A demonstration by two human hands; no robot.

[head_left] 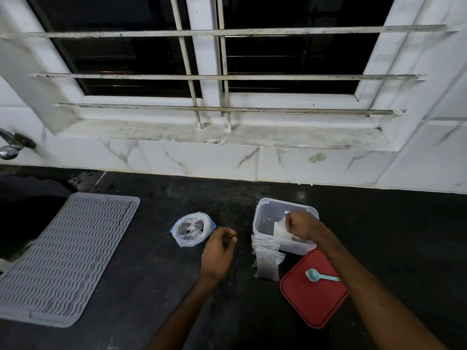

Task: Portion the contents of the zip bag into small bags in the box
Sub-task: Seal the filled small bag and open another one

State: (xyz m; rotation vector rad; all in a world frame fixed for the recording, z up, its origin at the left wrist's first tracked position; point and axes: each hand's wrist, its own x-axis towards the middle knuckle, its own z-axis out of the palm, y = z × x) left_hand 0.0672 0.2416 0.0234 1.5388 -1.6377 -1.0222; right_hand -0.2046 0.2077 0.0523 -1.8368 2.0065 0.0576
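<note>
at the far left a tap (10, 145) juts out over the dark sink edge, and a grey ridged drying mat (63, 253) lies on the black counter (151, 286). right of the mat and well apart from it, the zip bag (192, 229) sits slumped, its mouth open and rolled back, with dark contents showing through the thin film. it looks light and floppy and would likely sag or spill if lifted by one wall. the safer hold is at the rolled rim, or cupped under the base. the left hand (218, 251) hovers just beside it, fingers loosely curled and holding nothing.

next come the filled small bags (267, 261), stacked against the near wall of the clear box (265, 221). the right hand (300, 226) reaches into the box, fingers curled, and seems to pinch an empty small bag (280, 229). such a bag is probably slick and almost weightless, so its two layers may need rubbing apart at the zip strip. nearest on the right is the red lid (313, 296), just beside the box's corner, with a teal spoon (319, 275) resting on it.

bare counter lies between the mat and the zip bag, in front of the left hand, and right of the box. the tiled wall stands well behind.
</note>
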